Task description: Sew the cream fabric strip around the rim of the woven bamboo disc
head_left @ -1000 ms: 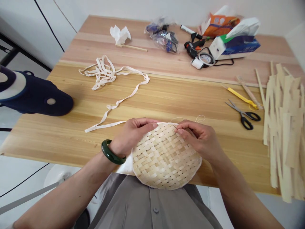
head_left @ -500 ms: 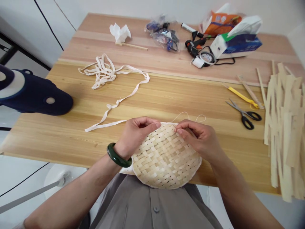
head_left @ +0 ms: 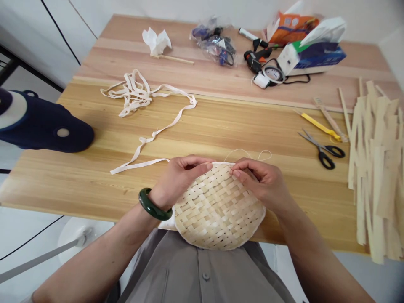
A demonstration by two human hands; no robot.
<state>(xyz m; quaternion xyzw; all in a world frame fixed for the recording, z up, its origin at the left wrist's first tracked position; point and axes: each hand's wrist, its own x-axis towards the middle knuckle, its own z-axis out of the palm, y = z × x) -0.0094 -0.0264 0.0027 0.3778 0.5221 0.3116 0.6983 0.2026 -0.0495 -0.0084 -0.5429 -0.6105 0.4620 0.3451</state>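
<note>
A round woven bamboo panel (head_left: 221, 206) with a white tape edge leans against my shirt at the table's front edge. My left hand (head_left: 186, 174) pinches its upper left rim between thumb and fingers; a green bangle circles that wrist. At the upper right rim, my right hand (head_left: 257, 176) is closed in a pinch on a thin needle (head_left: 230, 168), whose tip points at the tape edge. Fine pale thread (head_left: 265, 155) loops on the table just behind this hand. White cloth tape (head_left: 139, 164) runs out from behind my left hand to a tangled heap.
Scissors (head_left: 322, 149), a yellow-handled tool (head_left: 318, 125) and a pile of flat bamboo strips (head_left: 374, 176) lie at right. Along the back are crumpled tissue (head_left: 157, 41), bagged parts (head_left: 217, 44), a glue gun (head_left: 256, 59) and a tissue box (head_left: 312, 59). A dark blue device (head_left: 59, 124) juts in at left.
The whole view has shifted slightly, so the table things appear a little further left. Both hands keep their hold at the panel's upper rim, with hardly any visible movement.
</note>
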